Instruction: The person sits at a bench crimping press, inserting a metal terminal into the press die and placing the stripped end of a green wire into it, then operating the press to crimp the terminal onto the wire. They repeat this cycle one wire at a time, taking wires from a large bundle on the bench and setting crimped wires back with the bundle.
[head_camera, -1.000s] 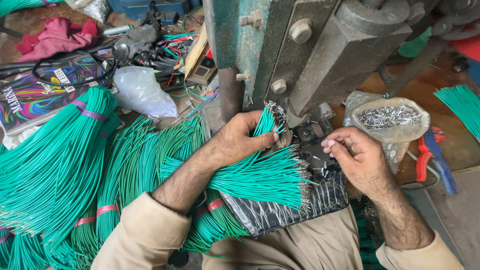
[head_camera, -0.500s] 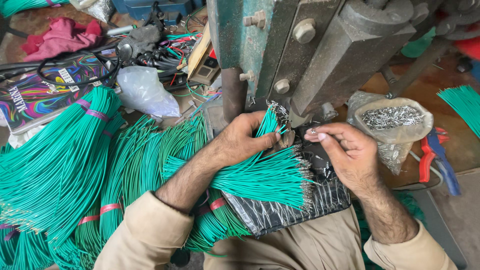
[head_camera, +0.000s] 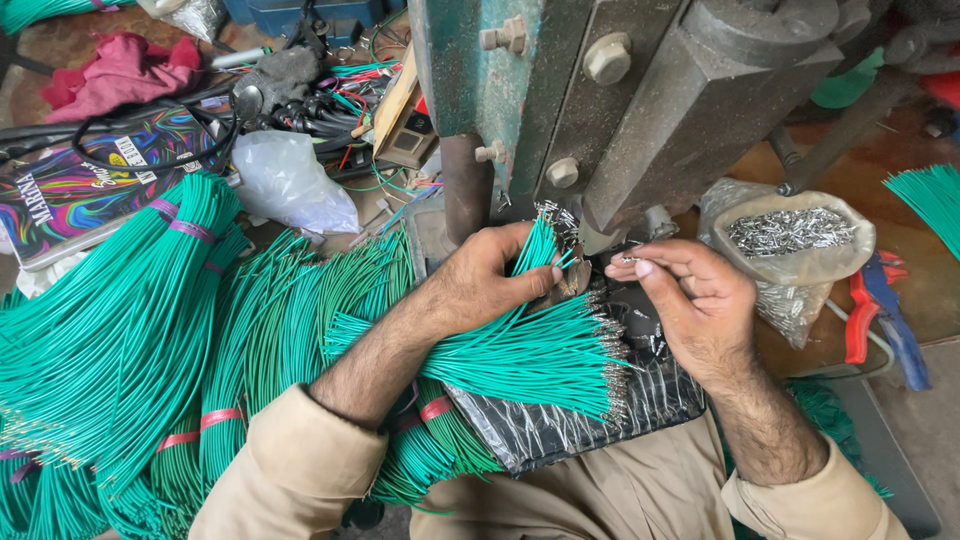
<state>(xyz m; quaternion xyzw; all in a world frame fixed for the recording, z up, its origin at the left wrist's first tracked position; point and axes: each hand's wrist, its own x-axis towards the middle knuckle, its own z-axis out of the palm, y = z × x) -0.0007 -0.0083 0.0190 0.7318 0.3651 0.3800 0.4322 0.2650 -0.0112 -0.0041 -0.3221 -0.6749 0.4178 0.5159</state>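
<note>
My left hand (head_camera: 488, 280) grips a small bunch of green wires (head_camera: 540, 245), their ends pointing up at the foot of a grey-green metal press (head_camera: 640, 100). Under that hand a fanned bundle of green wires with metal terminals (head_camera: 530, 355) lies on a black plastic sheet (head_camera: 570, 420) across my lap. My right hand (head_camera: 690, 305) is beside the press base, thumb and fingers pinched on a tiny metal terminal (head_camera: 628, 260).
Big bundles of green wires (head_camera: 130, 320) tied with pink bands fill the left. A plastic bag of metal terminals (head_camera: 790, 240) sits at the right, red-handled pliers (head_camera: 865, 310) beside it. A white plastic bag (head_camera: 285, 185), cables and a colourful box (head_camera: 80, 190) lie behind.
My right hand has moved left and up toward the press base, pinching a terminal. My left hand has stayed on the wire bunch.
</note>
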